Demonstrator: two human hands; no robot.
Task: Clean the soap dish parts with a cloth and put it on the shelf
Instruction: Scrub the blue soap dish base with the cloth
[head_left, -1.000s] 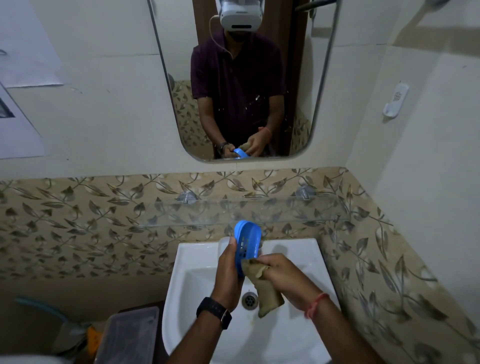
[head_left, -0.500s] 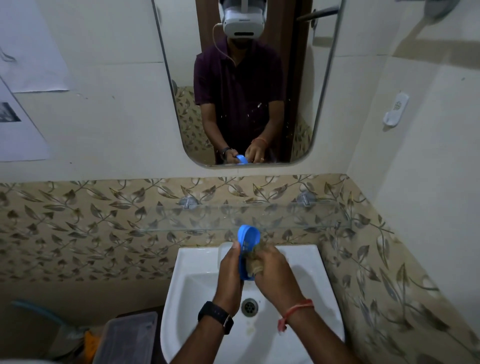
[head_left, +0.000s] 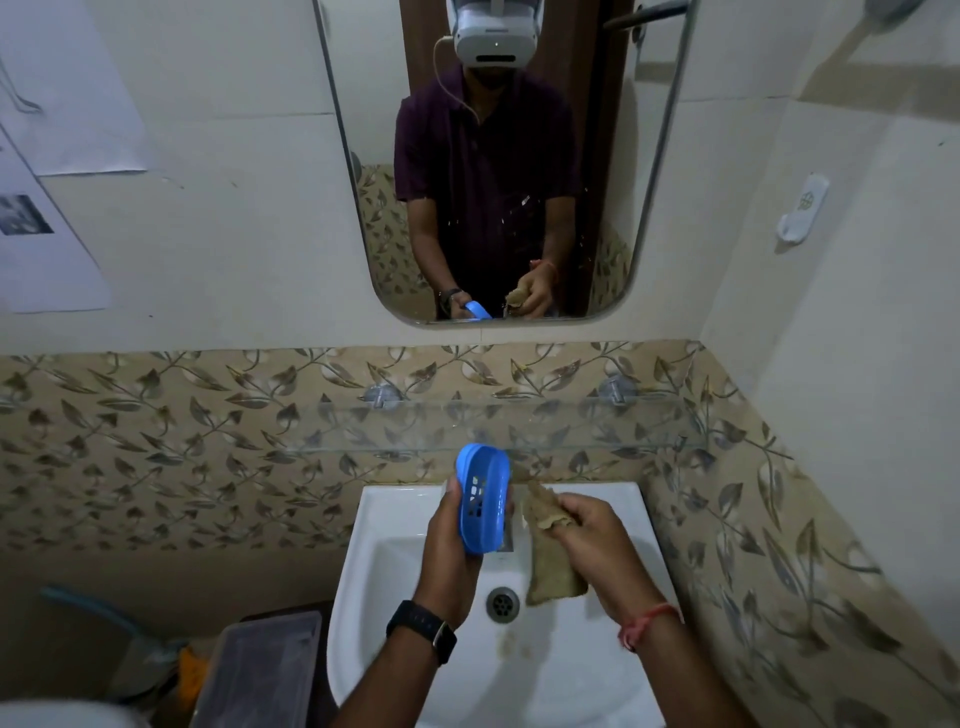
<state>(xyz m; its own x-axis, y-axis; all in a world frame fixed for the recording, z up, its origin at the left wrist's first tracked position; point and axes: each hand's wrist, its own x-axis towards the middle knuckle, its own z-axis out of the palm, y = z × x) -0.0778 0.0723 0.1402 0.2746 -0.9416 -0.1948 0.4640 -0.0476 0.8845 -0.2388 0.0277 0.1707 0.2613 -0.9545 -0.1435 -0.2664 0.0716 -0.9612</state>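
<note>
A blue slotted soap dish part (head_left: 483, 501) is held upright over the white sink (head_left: 597, 665), with my left hand (head_left: 449, 551) wrapped around its left side and bottom. Just to its right, my right hand (head_left: 597, 540) grips a tan cloth (head_left: 548, 551) that hangs down toward the drain. The cloth sits a small gap away from the dish part. A clear glass shelf (head_left: 597, 426) runs along the leaf-patterned wall right behind and above the dish part.
A mirror (head_left: 498, 156) above the shelf reflects a person with both hands. A grey plastic container (head_left: 260, 670) stands left of the sink. A white hook (head_left: 802, 208) hangs on the right wall. The sink drain (head_left: 502, 603) lies below the cloth.
My right hand has pulled the cloth off the dish part and moved right. The dish part has turned so its slotted face shows.
</note>
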